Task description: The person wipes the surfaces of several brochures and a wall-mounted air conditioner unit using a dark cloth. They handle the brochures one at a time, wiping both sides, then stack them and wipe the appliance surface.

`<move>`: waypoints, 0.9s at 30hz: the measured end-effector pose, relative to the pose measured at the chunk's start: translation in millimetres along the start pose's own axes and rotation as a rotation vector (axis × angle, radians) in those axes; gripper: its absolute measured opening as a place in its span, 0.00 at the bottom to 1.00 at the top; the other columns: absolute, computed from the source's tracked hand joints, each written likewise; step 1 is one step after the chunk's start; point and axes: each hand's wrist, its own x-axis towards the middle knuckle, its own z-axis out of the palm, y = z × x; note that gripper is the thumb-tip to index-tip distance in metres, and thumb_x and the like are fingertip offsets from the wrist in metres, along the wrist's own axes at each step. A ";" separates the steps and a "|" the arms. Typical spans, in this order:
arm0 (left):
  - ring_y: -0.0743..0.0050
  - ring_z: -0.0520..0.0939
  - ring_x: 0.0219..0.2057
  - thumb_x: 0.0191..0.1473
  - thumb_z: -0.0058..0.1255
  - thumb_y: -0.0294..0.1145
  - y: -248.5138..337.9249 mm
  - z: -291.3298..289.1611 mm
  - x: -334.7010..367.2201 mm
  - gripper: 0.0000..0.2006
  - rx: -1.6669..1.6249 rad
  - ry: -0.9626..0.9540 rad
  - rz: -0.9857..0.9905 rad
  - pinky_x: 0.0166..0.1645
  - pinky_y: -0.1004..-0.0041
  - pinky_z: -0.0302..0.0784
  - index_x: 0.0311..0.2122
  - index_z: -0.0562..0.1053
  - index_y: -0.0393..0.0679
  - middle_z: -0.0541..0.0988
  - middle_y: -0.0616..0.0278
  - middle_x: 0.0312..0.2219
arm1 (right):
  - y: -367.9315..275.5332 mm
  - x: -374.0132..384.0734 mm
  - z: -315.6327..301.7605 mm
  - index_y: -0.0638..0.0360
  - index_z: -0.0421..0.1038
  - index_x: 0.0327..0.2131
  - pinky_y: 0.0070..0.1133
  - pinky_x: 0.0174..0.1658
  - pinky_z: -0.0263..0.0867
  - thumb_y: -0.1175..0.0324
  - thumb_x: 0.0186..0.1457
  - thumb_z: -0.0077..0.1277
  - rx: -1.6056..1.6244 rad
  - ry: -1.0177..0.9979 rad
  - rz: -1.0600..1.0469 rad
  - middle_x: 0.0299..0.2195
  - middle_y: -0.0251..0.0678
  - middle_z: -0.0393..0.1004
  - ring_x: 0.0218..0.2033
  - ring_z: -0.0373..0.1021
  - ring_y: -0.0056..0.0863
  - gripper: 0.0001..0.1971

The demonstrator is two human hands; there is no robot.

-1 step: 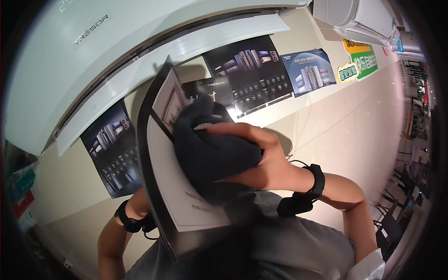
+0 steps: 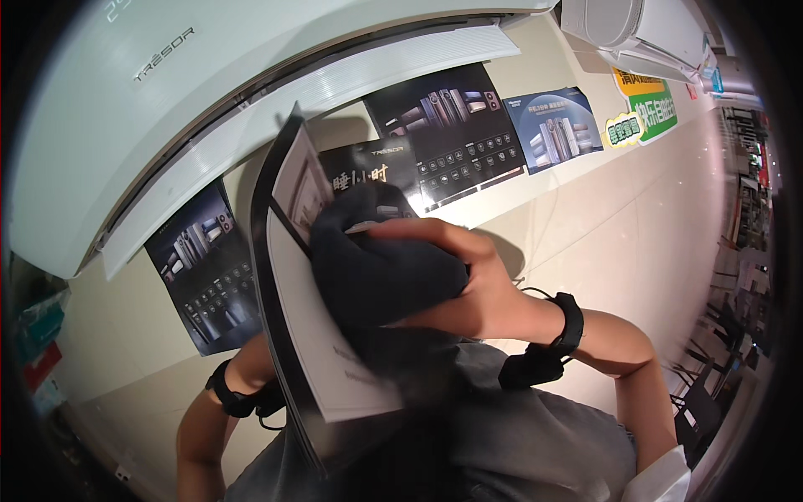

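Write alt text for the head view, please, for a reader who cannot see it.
The right hand presses a dark cloth against a white-faced, dark-framed board. The left hand is hidden behind the board; only its forearm shows. Posters hang on the wall.

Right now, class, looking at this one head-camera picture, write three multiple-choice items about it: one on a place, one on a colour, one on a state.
1. Where does the dark cloth lie?
A. against the white face of the framed panel
B. on the floor
C. over the wall unit

2. What colour is the band on the right wrist?
A. red
B. black
C. white

3. How is the right hand?
A. open and flat in the air
B. closed on the cloth
C. out of view

Answers:
1 A, the cloth is pressed on the panel's white sheet.
2 B, the strap shows black against the arm.
3 B, its fingers curl over the bunched cloth.

The left hand is hidden behind the panel, so its grip cannot be told.
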 end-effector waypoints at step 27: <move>0.70 0.80 0.30 0.57 0.55 0.44 -84.8 -224.6 -117.5 0.21 0.859 0.982 -0.489 0.38 0.69 0.74 0.41 0.74 0.32 0.81 0.54 0.30 | 50.7 -1.7 -0.6 0.63 0.68 0.52 0.20 0.51 0.66 0.73 0.53 0.57 0.448 0.190 0.492 0.45 0.34 0.74 0.46 0.71 0.21 0.22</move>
